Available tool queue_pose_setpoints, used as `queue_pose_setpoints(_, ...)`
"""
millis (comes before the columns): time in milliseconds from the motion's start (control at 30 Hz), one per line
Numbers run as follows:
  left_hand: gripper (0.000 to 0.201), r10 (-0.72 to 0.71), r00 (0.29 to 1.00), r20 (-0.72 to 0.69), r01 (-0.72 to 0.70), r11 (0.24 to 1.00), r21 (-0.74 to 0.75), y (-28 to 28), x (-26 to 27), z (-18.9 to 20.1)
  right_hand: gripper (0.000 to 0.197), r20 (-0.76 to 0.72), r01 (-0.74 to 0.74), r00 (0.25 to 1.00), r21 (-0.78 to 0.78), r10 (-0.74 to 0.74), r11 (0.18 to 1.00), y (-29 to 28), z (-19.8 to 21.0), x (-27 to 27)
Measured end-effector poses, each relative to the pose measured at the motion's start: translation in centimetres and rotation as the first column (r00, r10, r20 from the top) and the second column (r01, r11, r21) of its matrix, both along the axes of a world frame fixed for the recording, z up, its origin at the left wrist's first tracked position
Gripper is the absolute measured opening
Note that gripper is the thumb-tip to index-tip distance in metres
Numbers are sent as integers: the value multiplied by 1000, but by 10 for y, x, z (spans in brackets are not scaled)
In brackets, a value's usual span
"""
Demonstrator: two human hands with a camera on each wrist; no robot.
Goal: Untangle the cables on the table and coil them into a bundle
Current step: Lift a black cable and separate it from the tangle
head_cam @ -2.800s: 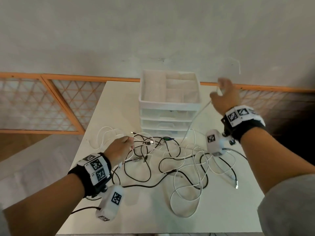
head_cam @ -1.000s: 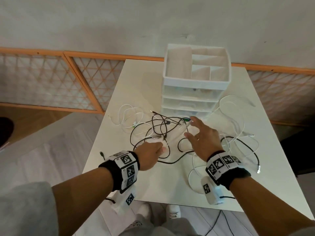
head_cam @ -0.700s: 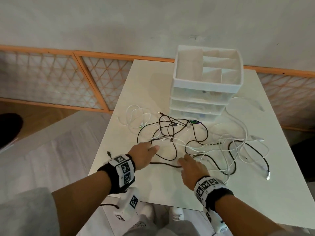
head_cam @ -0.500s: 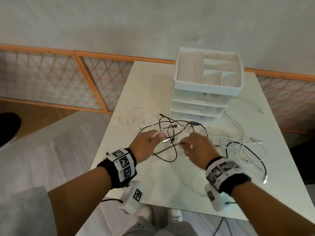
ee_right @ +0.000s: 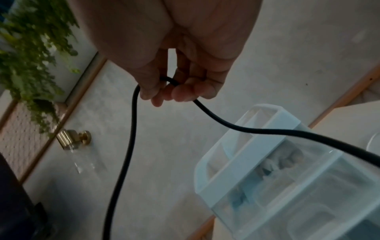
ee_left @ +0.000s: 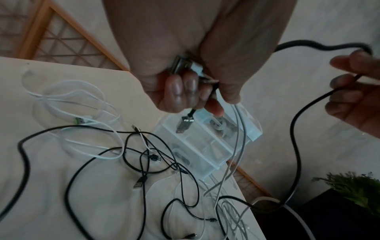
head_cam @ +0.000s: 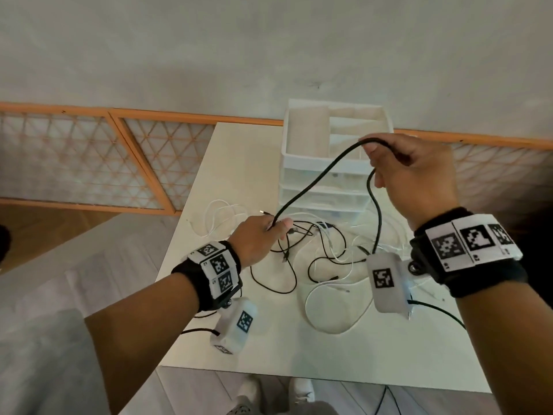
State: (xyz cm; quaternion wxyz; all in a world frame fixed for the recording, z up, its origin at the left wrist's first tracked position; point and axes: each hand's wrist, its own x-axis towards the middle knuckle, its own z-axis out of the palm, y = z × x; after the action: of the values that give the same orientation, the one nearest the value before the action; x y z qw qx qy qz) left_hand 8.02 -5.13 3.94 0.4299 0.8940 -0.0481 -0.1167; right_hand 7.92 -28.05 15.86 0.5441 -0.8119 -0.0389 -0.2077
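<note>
We see a thick black cable lifted off the table in an arch, its left end low and its right part high before the drawer unit, dropping into the loose tangle of thin black and white cables sprawled across the middle.

I find no word, brand or number that I can read anywhere. The bands on my wrists and the small white boxes hanging from them carry only black-and-white square code patterns; tiny marks under those squares are too small to make out.
</note>
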Motion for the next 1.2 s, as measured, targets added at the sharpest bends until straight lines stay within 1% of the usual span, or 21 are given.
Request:
queue_pose_setpoints(133, 50, 1, 999, 50, -2, 1000, 3, -5, 0, 8, 12, 27, 61, 998, 132, -65, 989, 0, 12, 1)
queue_pose_setpoints(200, 53, 6, 992, 123, -1, 999, -34, -3, 3, 14, 11, -1, 121, 993, 125, -122, 985, -7, 3, 6)
queue_pose_setpoints(267, 57, 61, 994, 87, -50, 991, -125, 2, 5, 19, 20, -88, 198, 978, 92, -190, 976, -21, -18, 12)
queue_pose_setpoints(300, 57, 107, 994, 22, -101, 979, -178, 6, 6, 24, 24, -140, 230, 965, 44, -222, 972, -31, -32, 14)
queue_pose_setpoints(367, 46, 191, 979, -76, -205, 930, -304, 12, 5, 33, 27, -275, 260, 915, -158, -296, 953, -53, -66, 16)
queue_pose_setpoints(467, 33, 303, 950, -71, -305, 860, -410, 16, 4, 49, 23, -495, 105, 763, -540, -416, 835, -78, -119, 6)
queue_pose_setpoints(500, 31, 328, 943, -65, -323, 846, -423, 17, 5, 50, 22, -527, 61, 721, -599, -450, 799, -84, -133, 2)
queue_pose_setpoints(567, 33, 355, 930, -95, -358, 815, -456, 18, 6, 52, 22, -551, 75, 665, -622, -504, 779, -90, -146, -4)
queue_pose_setpoints(633, 37, 359, 925, -124, -374, 800, -470, 20, 9, 50, 27, -547, 68, 684, -612, -484, 788, -89, -136, -3)
queue_pose_setpoints(667, 40, 352, 927, -126, -370, 813, -450, 20, 9, 48, 30, -542, 59, 715, -582, -441, 811, -87, -121, 0)
queue_pose_setpoints(733, 44, 323, 936, -138, -351, 852, -387, 18, 8, 42, 32, -461, 127, 833, -380, -307, 916, -79, -80, 8)
queue_pose_setpoints(767, 46, 304, 939, -161, -343, 868, -359, 15, 7, 39, 29, -357, 181, 900, -214, -250, 960, -72, -56, 10)
queue_pose_setpoints(800, 46, 288, 935, -206, -345, 872, -347, 11, 5, 37, 24, -223, 226, 946, -63, -235, 972, -67, -33, 11)
queue_pose_setpoints(833, 44, 277, 923, -266, -361, 861, -358, 6, 3, 36, 19, -91, 253, 964, 42, -249, 966, -62, -13, 11)
queue_pose_setpoints(900, 41, 286, 896, -341, -404, 843, -356, -1, 1, 33, 19, 70, 276, 956, 127, -287, 953, -59, 9, 16)
queue_pose_setpoints(933, 42, 311, 889, -336, -420, 846, -329, -2, 1, 31, 25, 77, 293, 950, 115, -302, 949, -60, 11, 18)
queue_pose_setpoints(967, 43, 339, 886, -318, -435, 844, -314, 0, 2, 28, 34, 22, 321, 947, 44, -322, 946, -65, 5, 22)
queue_pose_setpoints(1000, 44, 373, 879, -296, -460, 828, -322, 3, 4, 25, 44, -71, 334, 939, -59, -338, 941, -72, -6, 24)
queue_pose_setpoints(1067, 44, 448, 851, -273, -523, 762, -382, 9, 7, 25, 55, -306, 306, 878, -233, -368, 923, -80, -32, 17)
queue_pose_setpoints(1133, 39, 447, 852, -274, -524, 711, -468, 11, 10, 32, 49, -417, 274, 842, -216, -342, 937, -78, -53, 9)
queue_pose_setpoints(1200, 28, 345, 904, -253, -428, 736, -524, 3, 12, 43, 38, -387, 230, 875, -197, -292, 953, -62, -55, 2)
